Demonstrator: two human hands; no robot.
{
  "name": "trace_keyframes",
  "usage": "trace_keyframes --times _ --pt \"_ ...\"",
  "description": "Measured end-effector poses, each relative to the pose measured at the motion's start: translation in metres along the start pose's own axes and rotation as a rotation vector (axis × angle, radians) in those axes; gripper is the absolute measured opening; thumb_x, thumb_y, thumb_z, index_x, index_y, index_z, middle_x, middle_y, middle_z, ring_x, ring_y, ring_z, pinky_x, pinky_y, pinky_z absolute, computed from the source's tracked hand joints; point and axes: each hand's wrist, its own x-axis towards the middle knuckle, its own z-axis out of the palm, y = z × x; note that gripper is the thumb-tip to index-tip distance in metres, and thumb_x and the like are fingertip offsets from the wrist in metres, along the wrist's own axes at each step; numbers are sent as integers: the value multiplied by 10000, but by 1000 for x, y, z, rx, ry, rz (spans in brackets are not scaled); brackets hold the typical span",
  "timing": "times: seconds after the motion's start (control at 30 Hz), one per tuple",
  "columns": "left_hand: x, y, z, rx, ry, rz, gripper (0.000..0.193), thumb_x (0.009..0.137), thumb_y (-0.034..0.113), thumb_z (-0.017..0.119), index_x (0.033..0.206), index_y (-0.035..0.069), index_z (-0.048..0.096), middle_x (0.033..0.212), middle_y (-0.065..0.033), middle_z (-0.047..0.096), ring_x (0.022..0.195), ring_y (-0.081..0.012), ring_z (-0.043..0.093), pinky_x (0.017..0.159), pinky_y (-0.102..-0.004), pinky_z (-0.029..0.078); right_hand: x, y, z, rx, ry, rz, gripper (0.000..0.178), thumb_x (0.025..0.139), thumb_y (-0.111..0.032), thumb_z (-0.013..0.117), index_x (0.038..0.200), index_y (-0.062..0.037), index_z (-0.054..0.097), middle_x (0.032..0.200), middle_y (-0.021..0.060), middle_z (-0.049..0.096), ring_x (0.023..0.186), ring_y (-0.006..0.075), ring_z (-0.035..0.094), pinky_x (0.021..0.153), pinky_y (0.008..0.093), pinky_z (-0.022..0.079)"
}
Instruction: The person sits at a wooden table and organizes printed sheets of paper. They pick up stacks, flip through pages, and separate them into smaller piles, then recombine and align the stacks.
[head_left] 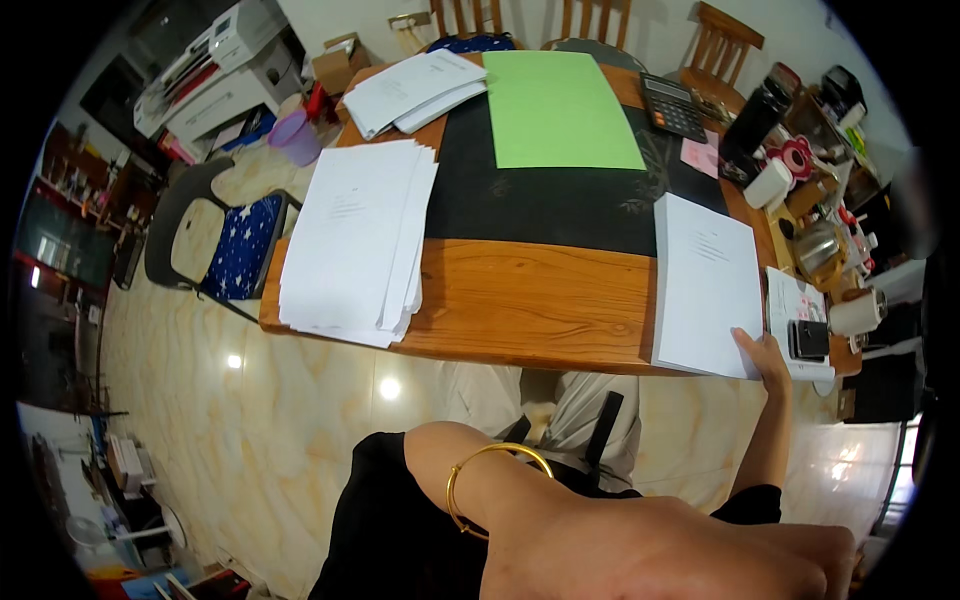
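At the table's right front corner lies a thick stack of white paper (705,280) with a few printed lines on its top sheet. My right hand (765,358) grips its near right corner, thumb on top and the other fingers mostly hidden along the side. Very close to the camera, my left hand (690,550) crosses the lower part of the view toward the right. A gold bangle (452,490) circles that arm. The left fingers are largely out of sight, so their hold cannot be seen.
A loose stack of printed sheets (355,240) covers the table's left side, with more papers (415,90) behind it. A green sheet (560,110) lies on the black mat (540,210). A calculator (672,107), a black bottle (760,115) and a notebook (795,300) line the right.
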Motion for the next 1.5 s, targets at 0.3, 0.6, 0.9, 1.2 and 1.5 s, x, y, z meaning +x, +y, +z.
trace_keyframes --times 0.3,0.6,0.9,1.2,1.5 --pt "-65 94 -11 830 485 34 184 863 26 686 1041 31 641 1048 -116 651 921 -182 608 778 -297 488 -22 -127 69 -362 381 -722 388 916 -227 714 1226 -16 616 1187 142 657 1126 279 604 952 399 474" --pt "-339 388 -215 2410 1161 -188 379 941 46 635 1302 -40 556 1161 -121 663 1037 -210 643 892 -299 505 -63 -248 391 344 -791 -462 561 965 -273 670 1378 36 449 1305 181 563 1123 200 597 917 331 504" --pt "-311 341 -228 1601 1373 -65 432 920 11 655 1324 -90 542 1185 -118 672 1023 -146 639 896 -267 502 -42 -269 443 262 -589 -229 569 835 -22 695 1329 73 429 1191 202 604 1069 244 627 877 364 535" --pt "-274 193 -201 1641 1366 -113 511 921 40 665 1372 -103 474 1307 -203 598 1189 -243 585 1014 -343 463 -71 -198 310 345 -630 46 550 828 48 671 1333 15 456 1109 135 657 958 194 656 758 337 562" --pt "-223 119 -187 2705 1076 -313 533 876 110 728 1366 17 539 1409 -224 502 1342 -383 441 1123 -472 335 -77 -145 253 36 -178 -563 373 850 -21 700 1205 -24 586 1106 105 574 953 215 594 810 326 532"
